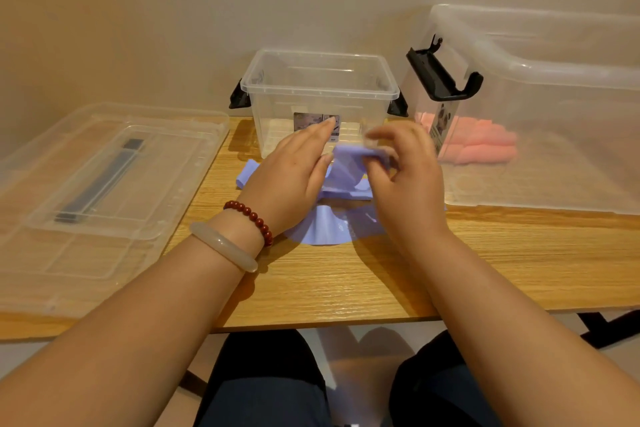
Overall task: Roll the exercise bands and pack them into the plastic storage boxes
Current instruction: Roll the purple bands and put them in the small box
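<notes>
Clear plastic lid (pixel 93 191) is noted flat at the far left of the tabletop (pixel 311 281). Left hand (pixel 294 177) is laid flat, fingers extended, on the purple band (pixel 332 225), which lies crumpled at centre, just near of the small empty box (pixel 318 94). One end of the band is pinched between thumb and fingers of the right hand (pixel 405 180); that grip is blurred. Pink rolls (pixel 481 146) are seen inside the large box (pixel 540 107) at right. Step judged: rolling just begun. Next move calls for smoothing the strip and winding tightly from the pinched end.
</notes>
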